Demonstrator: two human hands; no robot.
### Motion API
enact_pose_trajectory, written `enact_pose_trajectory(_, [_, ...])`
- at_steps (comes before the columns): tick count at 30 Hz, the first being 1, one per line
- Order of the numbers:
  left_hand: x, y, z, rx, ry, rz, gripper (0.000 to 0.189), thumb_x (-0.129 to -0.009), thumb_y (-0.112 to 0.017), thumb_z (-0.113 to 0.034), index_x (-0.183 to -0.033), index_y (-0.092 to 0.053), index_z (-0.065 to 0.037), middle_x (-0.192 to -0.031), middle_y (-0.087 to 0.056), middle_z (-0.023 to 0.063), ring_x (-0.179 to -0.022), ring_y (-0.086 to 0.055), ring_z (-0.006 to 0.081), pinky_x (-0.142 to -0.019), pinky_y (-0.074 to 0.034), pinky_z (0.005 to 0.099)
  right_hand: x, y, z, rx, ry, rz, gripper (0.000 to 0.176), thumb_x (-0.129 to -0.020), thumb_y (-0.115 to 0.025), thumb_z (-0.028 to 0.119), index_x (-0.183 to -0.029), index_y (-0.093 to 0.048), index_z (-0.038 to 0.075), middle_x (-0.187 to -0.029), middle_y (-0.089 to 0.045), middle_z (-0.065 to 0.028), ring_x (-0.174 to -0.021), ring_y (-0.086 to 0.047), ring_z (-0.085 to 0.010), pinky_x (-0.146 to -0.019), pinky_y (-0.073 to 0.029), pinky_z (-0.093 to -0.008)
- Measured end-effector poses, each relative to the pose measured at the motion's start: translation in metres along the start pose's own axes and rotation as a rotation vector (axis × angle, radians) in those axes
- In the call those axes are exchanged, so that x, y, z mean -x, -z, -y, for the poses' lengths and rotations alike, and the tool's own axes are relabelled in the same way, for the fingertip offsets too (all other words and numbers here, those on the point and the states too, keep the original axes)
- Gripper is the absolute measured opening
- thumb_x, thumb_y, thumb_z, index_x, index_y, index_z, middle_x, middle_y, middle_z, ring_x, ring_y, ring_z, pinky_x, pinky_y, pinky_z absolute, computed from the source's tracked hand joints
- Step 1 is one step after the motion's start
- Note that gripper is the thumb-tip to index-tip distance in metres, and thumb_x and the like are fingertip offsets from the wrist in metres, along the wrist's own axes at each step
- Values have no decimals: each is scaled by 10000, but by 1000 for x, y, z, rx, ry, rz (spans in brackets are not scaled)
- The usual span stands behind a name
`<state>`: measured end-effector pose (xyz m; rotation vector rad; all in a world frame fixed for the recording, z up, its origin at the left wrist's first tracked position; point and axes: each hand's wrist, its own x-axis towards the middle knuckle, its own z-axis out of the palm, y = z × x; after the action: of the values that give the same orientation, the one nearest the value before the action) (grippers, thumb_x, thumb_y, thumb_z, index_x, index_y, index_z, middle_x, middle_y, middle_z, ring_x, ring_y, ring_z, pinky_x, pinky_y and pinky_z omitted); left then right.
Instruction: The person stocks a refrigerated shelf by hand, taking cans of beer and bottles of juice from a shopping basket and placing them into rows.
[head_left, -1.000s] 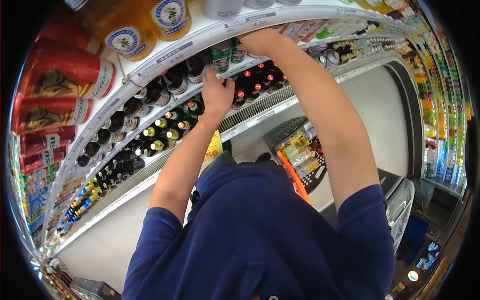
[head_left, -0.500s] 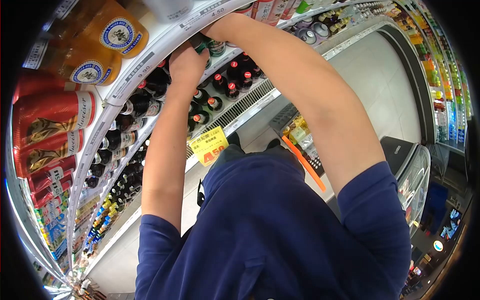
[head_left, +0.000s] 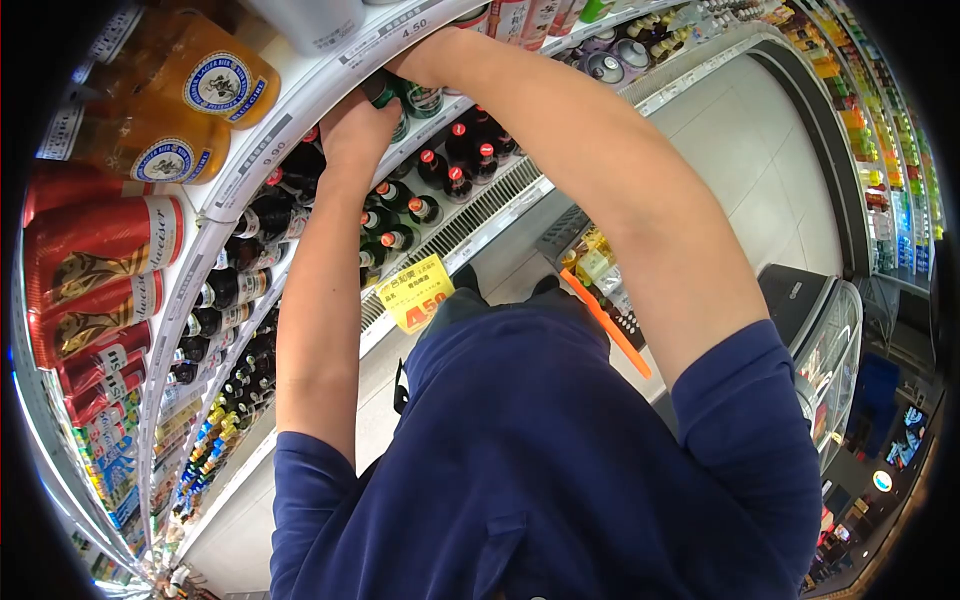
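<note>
My left hand (head_left: 358,122) reaches under the front lip of a shelf (head_left: 305,112) and grips a dark green can (head_left: 380,92); the thumb shows on the near side, while the fingertips are hidden. Another green can (head_left: 424,100) stands just to the right. My right hand (head_left: 420,62) is tucked under the same shelf lip close to the left one. Its fingers are out of sight, so what it touches cannot be made out. Dark bottles with red caps (head_left: 430,168) stand on the level below the cans.
Amber Blue Girl beer bottles (head_left: 222,85) and red Budweiser packs (head_left: 110,240) line the left shelf. A yellow price card (head_left: 415,293) hangs off the lower edge. By my legs is a basket with an orange handle (head_left: 605,322). A black-rimmed case (head_left: 800,300) stands at right.
My left hand has shifted slightly left and up the view, as has the shelf scene around it. The right hand stays under the shelf lip.
</note>
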<state>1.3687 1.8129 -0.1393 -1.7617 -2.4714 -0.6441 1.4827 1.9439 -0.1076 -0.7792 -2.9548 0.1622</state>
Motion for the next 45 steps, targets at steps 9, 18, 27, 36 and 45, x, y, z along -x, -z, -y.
enact_pose_trajectory(9, [0,14,-10,75,102,176,784,-839,-779,-356,-1475,-481,-6,-1467,-542,243,-1376,-495,407,-1166,-404,449,-10,-9,-1,11,41,-42,480,-940,-626,165,-1405,-594,51,-1467,-580,-193,-1373,-541,-345,-1158,-422,-444])
enact_pose_trajectory(18, [-1,8,-3,43,10,90,700,-823,-785,-388,-1352,-564,15,-1272,-663,262,-1174,-639,422,-1019,-497,471,-16,-19,-4,8,82,-68,481,-942,-611,145,-1413,-592,50,-1476,-577,-190,-1383,-536,-338,-1165,-417,-438])
enact_pose_trajectory(27, [0,10,-5,13,6,77,750,-833,-781,-400,-1400,-518,14,-1279,-658,269,-1206,-623,423,-1034,-494,467,-15,-21,-2,12,105,-99,483,-944,-598,127,-1420,-590,48,-1483,-574,-188,-1392,-531,-332,-1170,-412,-433])
enact_pose_trajectory(36, [97,7,-33,304,-49,-108,687,-876,-754,-161,-1467,-442,-2,-1513,-411,293,-1254,-573,484,-972,-545,505,149,-18,23,-107,219,-389,511,-820,-669,102,-1320,-602,21,-1278,-603,-163,-1217,-580,-351,-1019,-504,-434])
enact_pose_trajectory(45, [241,-88,-59,405,-446,683,207,-929,-573,-186,-847,-708,-53,-872,-710,176,-826,-691,410,-756,-559,529,502,-105,54,-535,-689,118,511,-885,-775,314,-1286,-639,27,-1249,-634,-192,-1167,-608,-391,-1007,-510,-455])
